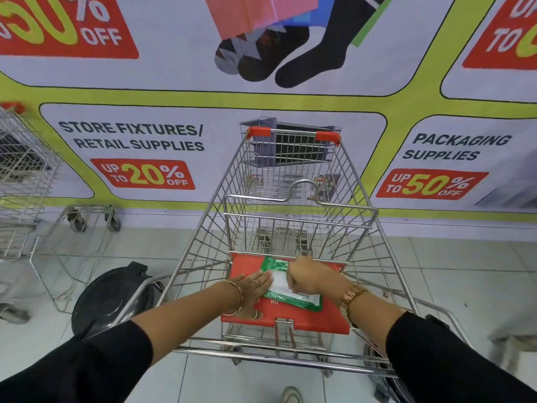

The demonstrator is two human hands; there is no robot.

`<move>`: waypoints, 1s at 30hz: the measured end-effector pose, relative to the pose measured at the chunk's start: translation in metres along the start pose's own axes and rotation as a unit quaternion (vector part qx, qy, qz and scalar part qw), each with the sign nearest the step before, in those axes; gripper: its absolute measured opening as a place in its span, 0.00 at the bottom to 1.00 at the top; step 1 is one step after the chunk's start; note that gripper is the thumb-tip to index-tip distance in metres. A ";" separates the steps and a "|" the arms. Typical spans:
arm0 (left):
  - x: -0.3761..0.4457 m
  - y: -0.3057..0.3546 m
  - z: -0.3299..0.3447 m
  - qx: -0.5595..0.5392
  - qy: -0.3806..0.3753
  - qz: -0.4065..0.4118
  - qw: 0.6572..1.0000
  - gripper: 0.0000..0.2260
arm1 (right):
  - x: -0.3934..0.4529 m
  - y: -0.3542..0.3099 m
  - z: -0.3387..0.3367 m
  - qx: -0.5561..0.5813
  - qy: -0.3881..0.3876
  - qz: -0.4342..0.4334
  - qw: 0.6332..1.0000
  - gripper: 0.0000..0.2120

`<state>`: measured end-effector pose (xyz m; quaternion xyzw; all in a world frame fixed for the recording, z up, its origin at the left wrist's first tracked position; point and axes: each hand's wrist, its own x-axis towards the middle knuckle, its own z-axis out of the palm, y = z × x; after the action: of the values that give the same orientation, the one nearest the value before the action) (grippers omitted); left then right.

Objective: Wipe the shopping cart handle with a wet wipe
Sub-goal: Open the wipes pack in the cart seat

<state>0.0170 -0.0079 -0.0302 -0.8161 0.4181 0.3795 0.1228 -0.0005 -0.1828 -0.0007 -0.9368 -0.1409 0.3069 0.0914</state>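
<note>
A wire shopping cart stands in front of me, its metal handle bar running low across the view under my forearms. A green wet-wipe pack lies on the red fold-down seat flap. My left hand lies flat with fingers spread on the flap, pressing the pack's left edge. My right hand is closed over the pack's white top, pinching at its opening. Whether a wipe is between its fingers is hidden.
A black round bin lid sits on the tiled floor left of the cart. Other wire carts stand at far left. A printed sale banner covers the wall just beyond the cart's front. Part of another cart frame shows at right.
</note>
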 end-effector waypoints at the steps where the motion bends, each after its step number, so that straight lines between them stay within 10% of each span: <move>1: 0.000 0.000 0.000 0.000 0.000 0.001 1.000 0.38 | 0.001 0.000 0.001 -0.003 -0.001 0.003 1.000 0.09; 10: 0.003 -0.003 0.000 -0.030 -0.007 -0.007 1.000 0.41 | 0.007 -0.001 0.004 -0.052 -0.001 0.013 0.999 0.03; 13: 0.005 -0.004 0.000 -0.036 -0.005 -0.008 0.999 0.42 | 0.010 -0.002 0.006 -0.052 0.019 0.014 0.998 0.21; 19: 0.005 -0.004 -0.001 -0.074 -0.020 -0.035 0.996 0.44 | 0.010 0.000 0.008 -0.056 0.022 0.019 0.998 0.05; 30: -0.003 -0.003 -0.007 -0.057 -0.046 -0.057 0.996 0.41 | 0.001 0.000 -0.009 0.058 0.073 0.023 0.995 0.09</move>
<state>0.0214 -0.0077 -0.0236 -0.8259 0.3428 0.4323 0.1163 0.0060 -0.1835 0.0058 -0.9529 -0.0942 0.2470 0.1487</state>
